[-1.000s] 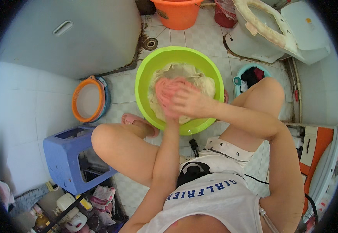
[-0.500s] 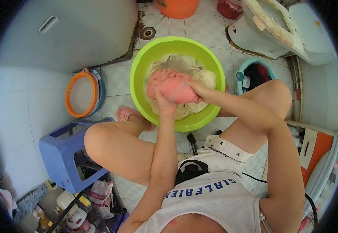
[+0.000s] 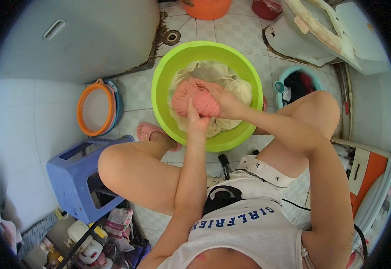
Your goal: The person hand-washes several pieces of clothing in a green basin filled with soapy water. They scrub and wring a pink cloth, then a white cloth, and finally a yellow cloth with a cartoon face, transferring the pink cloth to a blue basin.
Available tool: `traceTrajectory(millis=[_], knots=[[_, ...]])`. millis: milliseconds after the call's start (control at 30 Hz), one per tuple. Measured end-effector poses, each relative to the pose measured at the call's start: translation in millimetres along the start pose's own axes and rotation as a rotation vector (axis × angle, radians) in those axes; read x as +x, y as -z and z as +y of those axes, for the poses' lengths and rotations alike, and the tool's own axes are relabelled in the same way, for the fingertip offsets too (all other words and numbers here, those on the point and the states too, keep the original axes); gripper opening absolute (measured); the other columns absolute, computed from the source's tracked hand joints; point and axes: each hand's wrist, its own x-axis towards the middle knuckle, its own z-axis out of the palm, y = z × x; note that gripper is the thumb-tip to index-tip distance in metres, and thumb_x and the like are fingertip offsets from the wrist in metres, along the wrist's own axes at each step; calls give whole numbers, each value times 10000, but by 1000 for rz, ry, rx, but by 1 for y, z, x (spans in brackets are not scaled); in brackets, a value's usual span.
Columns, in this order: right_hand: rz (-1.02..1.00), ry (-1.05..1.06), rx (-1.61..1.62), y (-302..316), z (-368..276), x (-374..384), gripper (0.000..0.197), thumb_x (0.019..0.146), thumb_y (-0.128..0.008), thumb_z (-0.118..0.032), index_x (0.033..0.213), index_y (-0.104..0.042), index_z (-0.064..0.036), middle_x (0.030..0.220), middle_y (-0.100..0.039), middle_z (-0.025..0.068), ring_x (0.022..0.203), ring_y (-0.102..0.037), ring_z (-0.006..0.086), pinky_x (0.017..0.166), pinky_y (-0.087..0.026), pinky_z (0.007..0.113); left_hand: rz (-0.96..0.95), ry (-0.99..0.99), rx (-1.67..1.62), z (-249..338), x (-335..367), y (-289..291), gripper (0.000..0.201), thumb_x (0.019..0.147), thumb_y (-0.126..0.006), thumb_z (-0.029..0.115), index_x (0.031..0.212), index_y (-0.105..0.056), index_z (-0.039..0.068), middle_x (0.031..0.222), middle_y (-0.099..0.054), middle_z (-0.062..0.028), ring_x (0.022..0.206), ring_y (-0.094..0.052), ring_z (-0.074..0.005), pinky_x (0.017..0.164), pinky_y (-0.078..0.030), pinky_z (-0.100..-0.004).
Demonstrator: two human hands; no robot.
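A bunched wet pink cloth point(image 3: 188, 95) is gathered between my two hands, above a lime-green basin point(image 3: 160, 94). From below and the near left, my left hand point(image 3: 197, 115) grips it, thumb up along its front. My right hand point(image 3: 226, 102) closes over its right side, and some of those fingers are hidden by the cloth. Under and around the pink bundle lies cream-coloured cloth point(image 3: 239, 92) in the basin. Some cloudy water shows at the basin's far side.
Left of the basin, an orange-rimmed basin point(image 3: 82, 112) leans on the wall above a blue plastic stool point(image 3: 69, 179). To the right stands a light-blue tub point(image 3: 314, 77) of dark clothes. A toilet point(image 3: 294, 45) is at far right, a floor drain point(image 3: 171, 37) at the far side.
The pink cloth is squeezed into a rounder, tighter bundle. My right hand has moved left and further over it; my left hand has shifted slightly right.
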Motion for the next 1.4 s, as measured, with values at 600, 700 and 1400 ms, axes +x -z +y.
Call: traceTrajectory(millis=[600, 700, 1400], knots=[[-808, -955, 1458, 6, -24, -8, 170, 736, -705, -255, 823, -618, -137, 762, -621, -25, 663, -583, 71, 547, -466, 245, -351, -26, 119, 3, 34, 48, 199, 870, -601, 189, 958, -620, 11, 907, -641, -74, 798, -620, -192, 732, -529, -309], [-912, -923, 1454, 4, -9, -12, 190, 761, -669, -307, 836, -618, -141, 743, -606, -21, 661, -586, 88, 541, -468, 265, -338, -37, 118, -2, 21, 33, 185, 872, -595, 198, 950, -607, 31, 908, -633, -68, 827, -616, -187, 748, -526, -325], [3, 7, 160, 3, -2, 1, 465, 595, -776, -235, 997, -638, -46, 994, -634, 155, 886, -628, 309, 687, -528, 353, -36, -143, -33, -6, 44, 32, 309, 843, -652, 140, 1124, -561, 48, 1078, -602, -86, 979, -604, -224, 876, -518, -381]])
